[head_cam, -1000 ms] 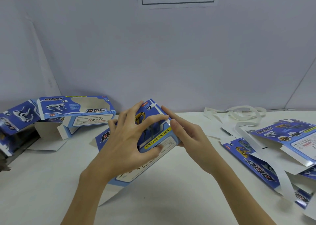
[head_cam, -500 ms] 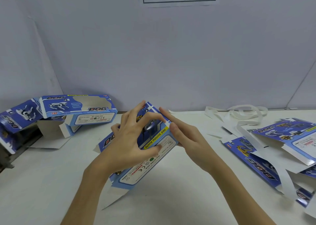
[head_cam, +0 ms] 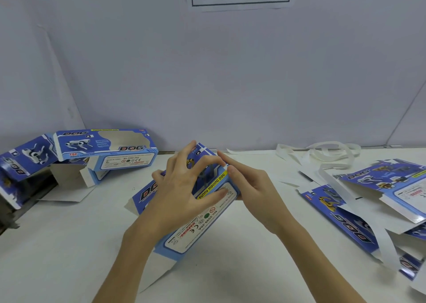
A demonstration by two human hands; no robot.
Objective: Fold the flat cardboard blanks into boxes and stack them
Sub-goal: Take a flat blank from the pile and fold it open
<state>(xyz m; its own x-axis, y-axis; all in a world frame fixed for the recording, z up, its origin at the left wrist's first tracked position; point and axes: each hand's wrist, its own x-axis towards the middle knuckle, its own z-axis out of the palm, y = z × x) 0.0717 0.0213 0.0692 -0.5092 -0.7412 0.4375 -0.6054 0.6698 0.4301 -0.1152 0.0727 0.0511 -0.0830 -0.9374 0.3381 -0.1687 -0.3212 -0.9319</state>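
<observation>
Far on your left a folded box (head_cam: 105, 151) sits on the white table (head_cam: 57, 245), near the wall. Its end flaps hang open and rest on the table. Another blue box piece (head_cam: 22, 164) leans just beside it at the table's left edge.

In the middle you hold the box you are making (head_cam: 196, 224). It is tilted, with its near white flap (head_cam: 159, 272) touching the table and its far end up in your hands. Your left hand (head_cam: 184, 192) lies over the top of it. The fingers are curled round the far end and the thumb presses on the side with the yellow strip. Your right hand (head_cam: 246, 187) meets it at the far right corner. Its fingers look straight and push on that end. You cannot see the end flap there, as your hands hide it.

So the step looks like closing the far end of this box. Next you likely need to tuck that flap in all the way, then turn the box and close the white flap near you. Push gently so the thin card does not bend.

On your right the flat blanks (head_cam: 368, 201) lie in a messy pile, some on top of others. White paper strips (head_cam: 327, 150) curl behind and across them. Many blanks are not yet folded.
</observation>
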